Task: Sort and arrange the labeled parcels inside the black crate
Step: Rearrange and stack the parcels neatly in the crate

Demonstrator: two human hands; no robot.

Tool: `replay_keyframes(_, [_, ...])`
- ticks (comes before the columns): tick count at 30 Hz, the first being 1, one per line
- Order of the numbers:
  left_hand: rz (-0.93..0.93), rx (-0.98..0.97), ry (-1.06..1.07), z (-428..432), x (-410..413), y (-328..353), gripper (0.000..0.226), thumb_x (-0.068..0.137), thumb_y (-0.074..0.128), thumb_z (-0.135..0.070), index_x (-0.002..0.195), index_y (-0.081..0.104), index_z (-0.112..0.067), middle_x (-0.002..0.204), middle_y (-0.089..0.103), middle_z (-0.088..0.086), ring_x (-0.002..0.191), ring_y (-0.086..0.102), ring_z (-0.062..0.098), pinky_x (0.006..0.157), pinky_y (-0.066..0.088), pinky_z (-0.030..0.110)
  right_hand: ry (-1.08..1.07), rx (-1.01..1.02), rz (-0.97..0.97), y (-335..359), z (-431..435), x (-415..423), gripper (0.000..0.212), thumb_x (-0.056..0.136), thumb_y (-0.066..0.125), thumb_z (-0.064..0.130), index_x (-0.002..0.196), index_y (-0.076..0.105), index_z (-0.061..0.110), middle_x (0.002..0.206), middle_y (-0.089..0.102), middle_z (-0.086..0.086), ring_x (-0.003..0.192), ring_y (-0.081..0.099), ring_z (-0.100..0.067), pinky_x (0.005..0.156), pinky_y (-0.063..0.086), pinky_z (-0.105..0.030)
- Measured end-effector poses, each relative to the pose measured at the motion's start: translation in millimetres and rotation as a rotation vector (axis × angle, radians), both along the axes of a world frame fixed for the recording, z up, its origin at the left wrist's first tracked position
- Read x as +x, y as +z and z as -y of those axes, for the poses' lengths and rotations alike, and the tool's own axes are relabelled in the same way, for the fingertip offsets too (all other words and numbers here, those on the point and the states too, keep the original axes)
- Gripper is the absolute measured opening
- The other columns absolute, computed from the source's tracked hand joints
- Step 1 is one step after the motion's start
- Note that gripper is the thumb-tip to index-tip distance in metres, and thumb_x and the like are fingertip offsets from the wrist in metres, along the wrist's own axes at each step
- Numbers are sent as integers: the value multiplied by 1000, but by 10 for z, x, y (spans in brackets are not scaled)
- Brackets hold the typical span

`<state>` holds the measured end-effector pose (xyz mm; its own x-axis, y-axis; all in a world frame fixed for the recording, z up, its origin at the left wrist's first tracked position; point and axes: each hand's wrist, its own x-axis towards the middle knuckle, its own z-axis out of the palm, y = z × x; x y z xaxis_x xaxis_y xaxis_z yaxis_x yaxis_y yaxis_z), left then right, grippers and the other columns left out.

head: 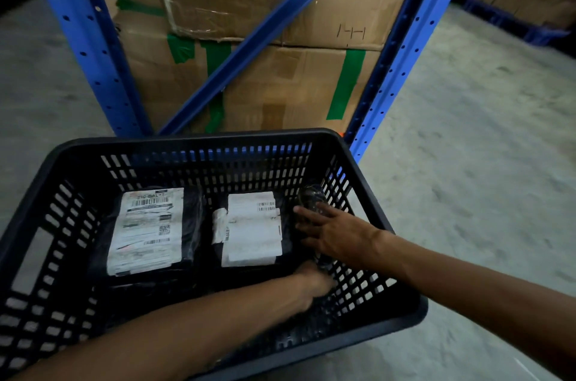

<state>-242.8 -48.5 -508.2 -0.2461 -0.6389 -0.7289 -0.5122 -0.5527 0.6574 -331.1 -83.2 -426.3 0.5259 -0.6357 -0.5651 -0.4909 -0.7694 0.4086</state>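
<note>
A black slotted crate fills the lower half of the view. Two black parcels lie flat inside it, side by side with their white labels up: the left parcel and the middle parcel. A third black wrapped parcel stands on edge against the crate's right wall. My right hand lies on this third parcel with fingers spread. My left hand reaches into the crate's near right corner at the parcel's lower end; its fingers are blurred and partly hidden.
Blue steel rack uprights and a diagonal brace stand right behind the crate. Large cardboard boxes with green tape are stacked in the rack. Grey concrete floor spreads to the right; more boxes stand far right.
</note>
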Motion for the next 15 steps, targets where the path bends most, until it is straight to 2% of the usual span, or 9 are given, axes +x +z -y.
replay_keyframes(3, [190,-74,53,-18,-165,-91,59,90,61,-32,144,48,-12,147,52,8,137,48,26,109,42,29,35,-36,-21,-61,77,51,42,98,46,17,139,56,17,155,46,-6,155,13,-30,124,12,-53])
replay_keyframes(5, [252,-106,112,-37,-197,-91,53,91,59,-37,139,55,-13,142,57,8,134,52,26,105,43,30,65,-67,-24,-55,88,46,38,94,51,18,130,62,18,143,59,-5,150,27,-30,121,20,-51])
replay_keyframes(7, [269,-122,171,-14,-167,-62,48,90,61,-37,130,63,-10,134,64,10,128,58,27,99,45,31,84,-88,-41,-27,74,61,36,89,60,23,125,65,19,136,64,-4,143,37,-30,119,26,-49])
replay_keyframes(11, [206,-134,193,-15,-30,69,45,87,67,-38,117,70,-4,121,71,13,114,66,27,88,50,32,58,-32,-65,198,86,225,36,85,68,25,119,67,15,125,69,-5,125,57,-28,111,39,-44])
replay_keyframes(13, [130,-146,135,-58,114,196,42,87,66,-39,110,70,-5,111,72,12,103,68,28,78,53,34,-80,96,-34,424,145,306,41,82,72,28,121,68,15,122,70,-4,117,65,-26,104,49,-41])
replay_keyframes(15, [62,-181,42,-121,378,357,37,86,66,-45,87,63,-8,88,66,7,82,63,23,64,46,29,-278,283,41,713,216,371,48,79,76,23,126,68,20,121,70,0,109,66,-22,93,56,-34])
